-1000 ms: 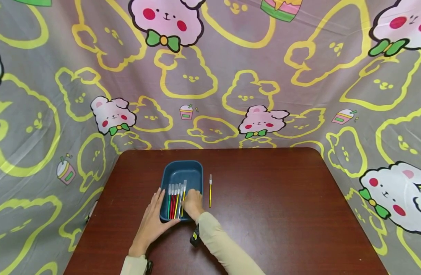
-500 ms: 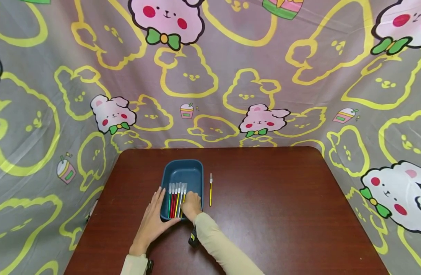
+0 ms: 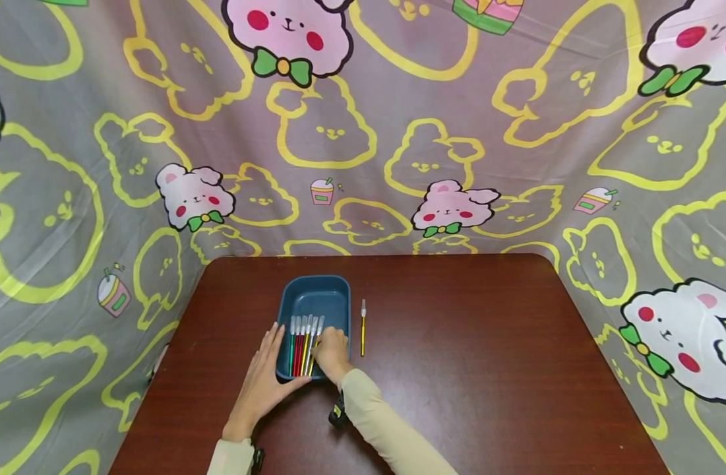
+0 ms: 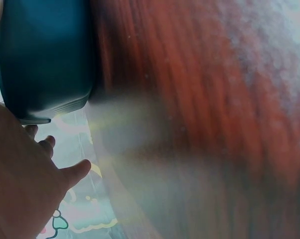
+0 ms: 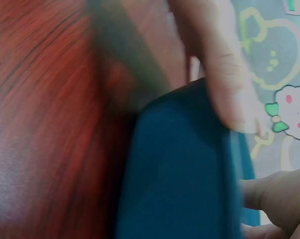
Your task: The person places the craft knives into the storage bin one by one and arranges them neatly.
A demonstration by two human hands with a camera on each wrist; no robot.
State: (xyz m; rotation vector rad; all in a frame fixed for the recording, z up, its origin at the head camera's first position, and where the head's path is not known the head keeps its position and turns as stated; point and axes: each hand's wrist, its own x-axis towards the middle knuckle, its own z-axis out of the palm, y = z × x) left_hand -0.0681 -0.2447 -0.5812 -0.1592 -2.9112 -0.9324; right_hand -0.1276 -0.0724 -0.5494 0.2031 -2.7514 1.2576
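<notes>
A blue tray (image 3: 315, 285) stands on the table, with several slim capped craft knives in a row inside it: green (image 3: 291, 359), red (image 3: 298, 359), yellow and silver handles. My left hand (image 3: 262, 384) lies along the tray's left side, its fingers straight and the thumb along the front edge. Inside the tray, my right hand (image 3: 332, 353) has curled fingers and pinches the rightmost yellow craft knife (image 3: 316, 344), which leans slightly; the fingertips are partly hidden. The left wrist view shows the tray's outer wall (image 4: 45, 55) beside my hand.
One more yellow craft knife (image 3: 363, 330) lies on the brown table (image 3: 469, 356), just right of the tray. A patterned cloth (image 3: 374, 145) hangs behind the table and at both sides.
My right hand has shifted slightly within the tray, and the rightmost yellow knife has come to lean more beside the others. The left hand has stayed at the tray.
</notes>
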